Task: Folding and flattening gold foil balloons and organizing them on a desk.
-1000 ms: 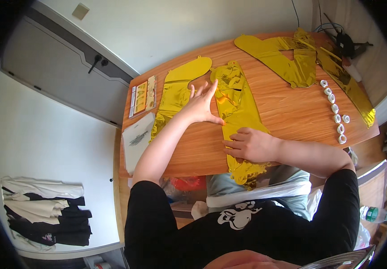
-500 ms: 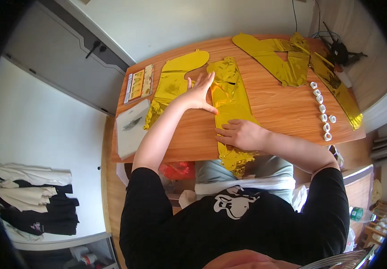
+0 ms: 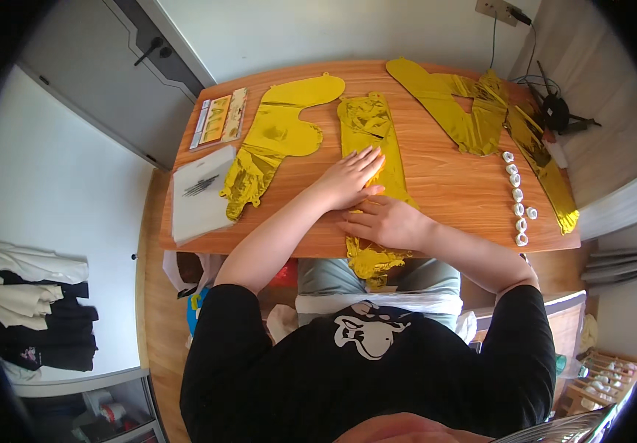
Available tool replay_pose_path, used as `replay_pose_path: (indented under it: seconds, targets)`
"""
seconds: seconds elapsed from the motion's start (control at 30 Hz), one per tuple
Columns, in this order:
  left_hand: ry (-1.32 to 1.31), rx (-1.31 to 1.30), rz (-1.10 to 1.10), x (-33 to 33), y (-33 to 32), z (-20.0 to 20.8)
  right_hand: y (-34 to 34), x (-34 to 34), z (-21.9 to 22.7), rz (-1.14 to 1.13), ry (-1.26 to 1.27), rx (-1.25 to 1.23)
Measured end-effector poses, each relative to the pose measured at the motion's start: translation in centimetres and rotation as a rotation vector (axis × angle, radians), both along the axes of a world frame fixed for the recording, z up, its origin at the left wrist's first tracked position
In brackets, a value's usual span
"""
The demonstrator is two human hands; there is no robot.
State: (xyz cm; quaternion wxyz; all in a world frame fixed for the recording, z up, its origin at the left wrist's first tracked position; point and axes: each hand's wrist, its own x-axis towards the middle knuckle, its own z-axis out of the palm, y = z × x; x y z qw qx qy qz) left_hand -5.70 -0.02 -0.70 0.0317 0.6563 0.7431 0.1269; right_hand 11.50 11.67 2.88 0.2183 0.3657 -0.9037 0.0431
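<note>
A flat gold foil letter balloon [image 3: 394,159] lies lengthwise in front of me, its crumpled near end hanging over the table's front edge. Across its middle my left hand [image 3: 349,179] rests flat, fingers stretched out and pointing up to the right. Just nearer to me, my right hand [image 3: 388,222] is laid on the same foil with its fingers extended to the left. The two hands almost meet. To the left is another gold foil balloon [image 3: 281,133], wrinkled at its near end. A third gold foil balloon [image 3: 444,111] lies at the far right.
A strip of gold foil [image 3: 543,173] runs down the table's right side beside several small white rings [image 3: 518,195]. Clear plastic sleeves [image 3: 204,193] and a printed card package [image 3: 218,119] lie at left. A black antenna device [image 3: 555,111] sits in the back right corner.
My left hand has come down from above the foil and now lies flat on it, nearer to my right hand. The view has shifted slightly.
</note>
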Motion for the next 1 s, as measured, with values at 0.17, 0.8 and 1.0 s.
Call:
replay_pose_path:
  seconds: [0.17, 0.8, 1.0]
  targets:
    - [0.057, 0.038, -0.019, -0.5, -0.1, -0.9, 0.9, -0.2, 1.9, 0.044, -0.012, -0.13]
    - [0.037, 0.022, -0.008, -0.1, 0.0, -0.3, 2.2, 1.8, -0.2, -0.862, -0.251, -0.537]
    - [0.08, 0.051, -0.002, -0.1, -0.1, -1.0, 0.9, 5.1, 1.3, -0.847, -0.41, -0.776]
